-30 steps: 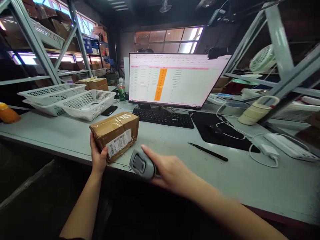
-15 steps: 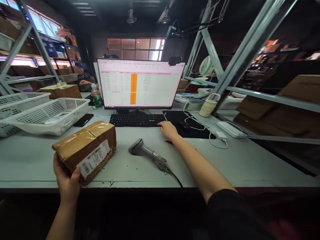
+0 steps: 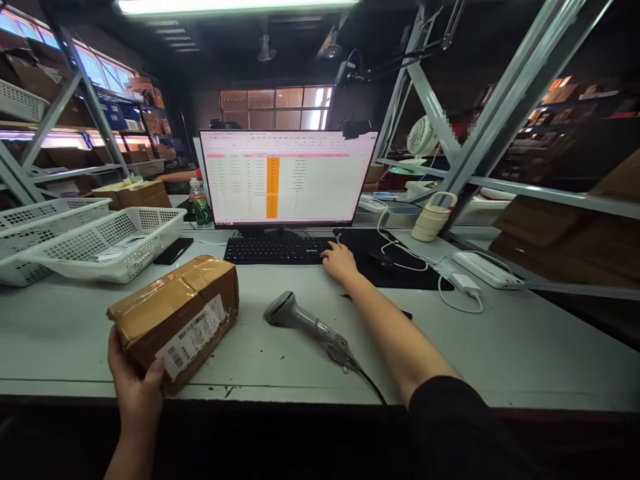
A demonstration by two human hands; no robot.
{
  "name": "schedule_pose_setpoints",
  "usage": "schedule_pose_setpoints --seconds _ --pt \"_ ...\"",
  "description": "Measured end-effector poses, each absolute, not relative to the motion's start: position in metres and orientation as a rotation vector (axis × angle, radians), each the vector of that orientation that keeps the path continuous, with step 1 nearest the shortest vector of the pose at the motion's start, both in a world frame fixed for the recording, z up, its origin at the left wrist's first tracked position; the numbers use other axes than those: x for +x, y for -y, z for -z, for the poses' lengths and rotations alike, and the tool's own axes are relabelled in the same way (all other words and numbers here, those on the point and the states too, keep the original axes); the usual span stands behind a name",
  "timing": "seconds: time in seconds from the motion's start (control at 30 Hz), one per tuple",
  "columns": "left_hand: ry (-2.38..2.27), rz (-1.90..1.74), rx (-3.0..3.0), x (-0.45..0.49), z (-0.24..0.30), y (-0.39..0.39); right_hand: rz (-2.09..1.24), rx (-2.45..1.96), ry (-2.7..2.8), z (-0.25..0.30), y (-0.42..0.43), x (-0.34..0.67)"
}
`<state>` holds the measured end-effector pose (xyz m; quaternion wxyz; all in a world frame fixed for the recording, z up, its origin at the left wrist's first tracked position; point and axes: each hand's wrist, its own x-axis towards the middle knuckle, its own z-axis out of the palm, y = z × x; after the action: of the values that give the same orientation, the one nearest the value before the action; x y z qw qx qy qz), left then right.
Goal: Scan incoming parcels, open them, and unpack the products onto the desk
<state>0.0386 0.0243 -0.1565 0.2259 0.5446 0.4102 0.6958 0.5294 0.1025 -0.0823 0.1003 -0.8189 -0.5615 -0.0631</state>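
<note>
Your left hand [image 3: 134, 387] holds one box [image 3: 173, 301], long axis slanting away rightward; your right hand [image 3: 341, 262], loosely open, is at one keyboard [image 3: 275, 251].

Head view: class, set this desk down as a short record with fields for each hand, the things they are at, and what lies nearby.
Left hand: grips the left end of a cardboard box
Box label: white, barcoded, on the side facing the wearer; text too small to read
Right hand: fingers at the keyboard's right end; key presses unclear
Scanner: grey, lying on the desk between the arms
Monitor: on, spreadsheet with an orange column
Phone: right of a white basket
</note>
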Motion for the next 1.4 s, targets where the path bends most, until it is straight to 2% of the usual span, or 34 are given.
schedule_pose_setpoints --seconds 0.27,0.37,0.47,0.63,0.73,0.83,0.97,1.07,1.17,1.4 --pt "-1.169 -1.899 1.389 0.039 0.153 -0.023 0.191 -2.331 1.663 0.06 -0.115 0.521" --pt "-1.153 -1.898 1.433 0.038 0.157 -0.022 0.067 -2.281 1.781 0.052 -0.079 0.53" --pt "-1.139 -1.893 1.421 0.034 0.161 -0.027 -0.039 -2.301 1.88 0.07 -0.016 0.541" --pt "-0.924 -1.537 1.404 0.004 0.153 -0.059 0.073 -2.362 1.793 0.113 0.072 0.563" --pt "-0.868 -1.289 1.419 -0.021 0.131 -0.082 0.073 -2.288 1.697 0.109 0.083 0.56" --pt "-0.952 -1.353 1.516 -0.027 0.104 -0.08 -0.187 -2.086 1.512 0.082 0.078 0.529" --pt "-0.823 -1.848 1.841 0.01 0.074 -0.031 -0.692 -1.533 1.39 0.05 0.07 0.453" --pt "-0.752 -1.697 2.375 0.054 0.061 0.008 -0.787 -1.275 1.534 0.042 0.067 0.396" --pt "-0.885 -1.564 2.602 0.087 0.058 0.021 -0.628 -1.175 1.737 0.044 0.068 0.358" --pt "-0.869 -1.752 2.53 0.101 0.065 0.011 0.219 -1.009 2.088 0.054 0.087 0.335"
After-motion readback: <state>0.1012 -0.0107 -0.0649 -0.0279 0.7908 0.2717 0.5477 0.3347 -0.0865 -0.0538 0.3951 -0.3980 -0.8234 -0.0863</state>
